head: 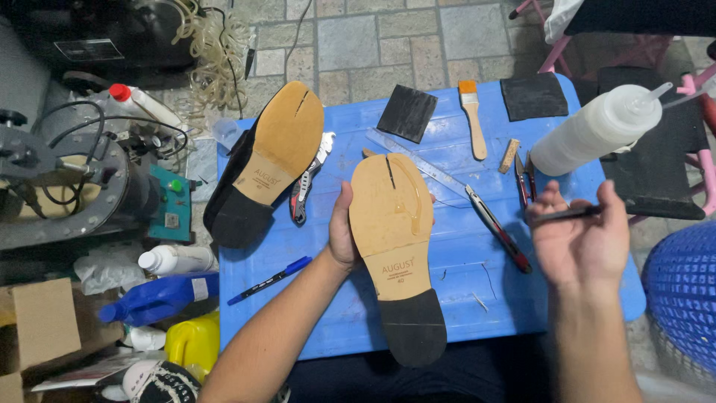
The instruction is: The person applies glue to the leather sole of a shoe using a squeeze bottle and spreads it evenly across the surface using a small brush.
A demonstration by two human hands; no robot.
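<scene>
My left hand (pixel 341 233) grips a shoe (pixel 395 239) turned sole up, its tan split-toe sole and black heel facing me, with a glossy streak of glue down the sole. My right hand (pixel 578 239) holds a thin dark stick-like tool (pixel 567 215) between thumb and fingers, to the right of the shoe and apart from it. A second matching shoe (pixel 265 160) lies sole up at the left of the blue table (pixel 462 276).
On the table lie pliers (pixel 307 183), a metal ruler (pixel 418 160), a utility knife (pixel 498 227), a brush (pixel 473 119), two black rubber squares (pixel 407 112), snips (pixel 522 179), a blue marker (pixel 270 280) and a tilted white squeeze bottle (pixel 597 127). Machinery and bottles crowd the left floor; a blue basket (pixel 682 287) stands right.
</scene>
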